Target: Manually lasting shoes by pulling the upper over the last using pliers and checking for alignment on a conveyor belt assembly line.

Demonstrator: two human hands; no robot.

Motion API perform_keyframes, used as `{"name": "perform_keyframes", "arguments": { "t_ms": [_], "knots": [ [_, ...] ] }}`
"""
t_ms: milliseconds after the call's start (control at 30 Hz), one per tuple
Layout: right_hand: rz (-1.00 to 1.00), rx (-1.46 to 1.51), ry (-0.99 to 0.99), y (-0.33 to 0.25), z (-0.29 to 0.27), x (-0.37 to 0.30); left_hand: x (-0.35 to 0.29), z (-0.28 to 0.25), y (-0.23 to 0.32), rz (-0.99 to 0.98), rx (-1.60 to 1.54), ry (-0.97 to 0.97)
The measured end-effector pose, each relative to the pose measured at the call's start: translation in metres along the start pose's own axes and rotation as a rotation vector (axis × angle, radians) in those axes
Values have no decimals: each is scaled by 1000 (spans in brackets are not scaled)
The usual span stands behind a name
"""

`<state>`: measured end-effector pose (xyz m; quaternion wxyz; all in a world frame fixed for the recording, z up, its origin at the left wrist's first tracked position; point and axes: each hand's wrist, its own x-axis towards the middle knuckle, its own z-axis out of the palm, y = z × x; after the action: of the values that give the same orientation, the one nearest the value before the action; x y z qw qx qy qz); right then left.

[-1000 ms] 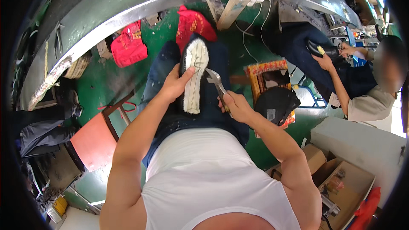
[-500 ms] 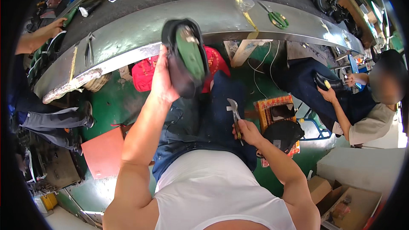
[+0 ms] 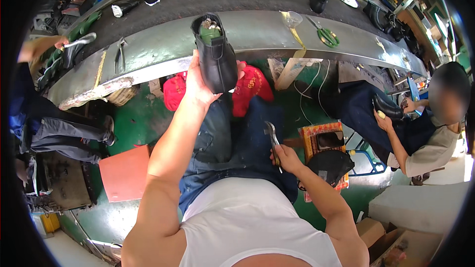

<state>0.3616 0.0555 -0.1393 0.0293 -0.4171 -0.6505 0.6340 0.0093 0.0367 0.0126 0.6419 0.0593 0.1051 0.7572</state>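
Beyond the lap (image 3: 235, 153), against the view of the metal bench edge (image 3: 264, 27), the left hand (image 3: 200, 81) clasps the black shoe (image 3: 217, 66) from below, opening up. A second ago it was sole-up over the thighs, pincers (image 3: 273, 143) close beside it; now the sole is hidden and the tool well apart — so nothing works on it. The right hand (image 3: 287, 159) is closed round the pincers.

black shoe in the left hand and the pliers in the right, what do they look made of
Black shoe: leather or a synthetic lookalike, from its smooth, softly shiny surface; looks cannot settle which. Pliers: probably bare steel at the head, given the grey metallic glint; the rest is too covered to tell.
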Motion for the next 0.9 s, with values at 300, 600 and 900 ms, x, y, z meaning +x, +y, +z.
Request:
{"name": "perform_keyframes", "arguments": {
  "t_ms": [300, 600, 900],
  "knots": [
    [-92, -374, -36, -62, -16, 28, 34, -17, 43, 70, 261, 78],
    [-1041, -1004, 481, -229, -77, 149, 253, 30, 157, 137, 642, 237],
    [-1043, -914, 490, -263, -102, 237, 366, -29, 179, 759, 1931, 619]
  ]
}}
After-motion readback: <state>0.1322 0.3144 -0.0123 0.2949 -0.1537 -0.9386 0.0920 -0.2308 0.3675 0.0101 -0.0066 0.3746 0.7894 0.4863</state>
